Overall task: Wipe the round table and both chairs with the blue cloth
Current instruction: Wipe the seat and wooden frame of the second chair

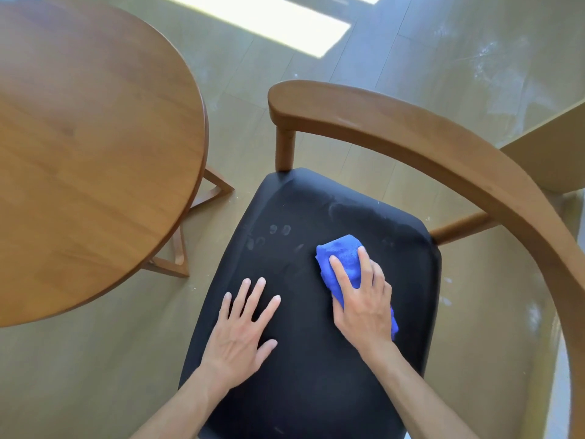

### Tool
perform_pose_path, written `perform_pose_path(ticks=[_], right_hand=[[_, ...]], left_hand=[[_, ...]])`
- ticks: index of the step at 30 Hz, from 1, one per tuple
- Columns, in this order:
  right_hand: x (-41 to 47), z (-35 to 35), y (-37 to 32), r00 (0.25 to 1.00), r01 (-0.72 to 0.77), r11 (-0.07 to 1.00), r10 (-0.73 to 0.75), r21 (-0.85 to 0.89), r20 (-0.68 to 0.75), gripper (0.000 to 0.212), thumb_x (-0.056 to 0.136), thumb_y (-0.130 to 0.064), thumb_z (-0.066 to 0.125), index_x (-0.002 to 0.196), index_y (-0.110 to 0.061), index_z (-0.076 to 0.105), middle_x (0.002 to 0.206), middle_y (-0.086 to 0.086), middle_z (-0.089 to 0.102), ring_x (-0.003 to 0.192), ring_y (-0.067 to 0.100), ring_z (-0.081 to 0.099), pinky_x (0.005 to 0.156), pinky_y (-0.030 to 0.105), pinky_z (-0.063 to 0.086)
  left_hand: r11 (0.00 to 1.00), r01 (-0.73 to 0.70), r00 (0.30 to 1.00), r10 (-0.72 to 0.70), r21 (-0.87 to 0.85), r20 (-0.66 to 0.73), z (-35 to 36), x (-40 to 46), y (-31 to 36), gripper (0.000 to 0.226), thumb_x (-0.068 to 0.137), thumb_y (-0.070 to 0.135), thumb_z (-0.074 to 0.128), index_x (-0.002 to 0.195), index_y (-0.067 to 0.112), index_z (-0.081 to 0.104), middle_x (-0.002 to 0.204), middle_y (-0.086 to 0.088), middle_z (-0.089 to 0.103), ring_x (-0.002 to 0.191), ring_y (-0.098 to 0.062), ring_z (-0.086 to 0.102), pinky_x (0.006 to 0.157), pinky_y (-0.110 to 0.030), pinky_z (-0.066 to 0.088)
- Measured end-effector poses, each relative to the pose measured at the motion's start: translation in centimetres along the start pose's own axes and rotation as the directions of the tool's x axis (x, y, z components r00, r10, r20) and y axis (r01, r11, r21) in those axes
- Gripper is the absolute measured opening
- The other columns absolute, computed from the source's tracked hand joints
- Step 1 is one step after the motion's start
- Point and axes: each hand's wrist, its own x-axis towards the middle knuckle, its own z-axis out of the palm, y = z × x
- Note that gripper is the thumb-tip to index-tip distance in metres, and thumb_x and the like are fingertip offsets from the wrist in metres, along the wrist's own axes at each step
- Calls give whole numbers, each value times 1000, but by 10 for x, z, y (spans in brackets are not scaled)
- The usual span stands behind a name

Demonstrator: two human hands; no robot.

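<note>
Blue cloth (343, 264), gripped by right hand (364, 304), wipes the seat (316, 391) toward 12 o'clock. Left hand (242, 334) lies flat, fingers spread, at 9 o'clock, likely steadying the chair (443, 144).

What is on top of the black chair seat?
On the black chair seat: flat left hand, and right hand pressing the folded blue cloth. Faint smudges show ahead; the seat beneath them is hidden.
</note>
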Motion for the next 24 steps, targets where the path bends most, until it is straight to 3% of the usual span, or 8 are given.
perform_pose_path(ticks=[2,7,11,16,19,22,24], right_hand=[[20,0,2,992,-113,993,114,20,-49,72,68,-8,67,137,-23,48,143,24,42,106,42,51,69,44,46],[89,7,-2,929,-336,936,348,107,-127,67,69,-5,68,132,-19,52,139,22,46,95,44,51,68,47,46],[105,16,-26,916,-355,931,365,87,-166,62,65,-3,64,126,-17,57,132,22,52,86,41,53,65,44,47],[94,22,-82,970,-130,983,153,127,-190,63,62,-2,61,123,-18,59,132,21,54,85,38,53,62,39,44],[77,25,-143,989,118,966,-93,228,-117,56,65,-4,49,117,-20,63,131,20,55,86,36,50,64,38,37],[66,29,-158,895,444,863,-442,239,-65,54,64,-2,50,113,-22,59,126,15,56,85,33,47,65,38,29],[69,30,-150,819,566,796,-572,217,-40,52,67,-1,41,110,-22,59,126,13,53,85,32,46,66,38,30]], left_hand=[[1000,4,1000,-4,-11,-15,4,1,1,82,72,53,70,142,23,41,154,-16,27,140,-39,27,102,-57,39],[999,-17,997,13,-46,-81,12,4,-2,81,70,52,74,140,23,44,153,-15,29,139,-38,29,102,-57,40],[997,-37,990,27,-69,-141,18,4,-5,79,75,52,70,143,24,41,155,-14,24,141,-38,24,106,-56,36],[995,-83,977,71,-49,-201,21,-2,-3,67,78,46,67,137,21,48,151,-13,34,139,-40,29,104,-61,32],[987,-160,957,153,-9,-245,24,-10,-2,57,76,41,67,127,20,53,136,-12,51,130,-36,40,104,-56,29],[974,-225,946,223,20,-234,30,-25,1,59,74,43,64,127,21,53,129,-11,56,122,-35,44,101,-56,30],[974,-225,954,225,22,-197,36,-33,1,63,72,44,61,131,22,53,137,-12,51,128,-36,40,100,-58,29]])
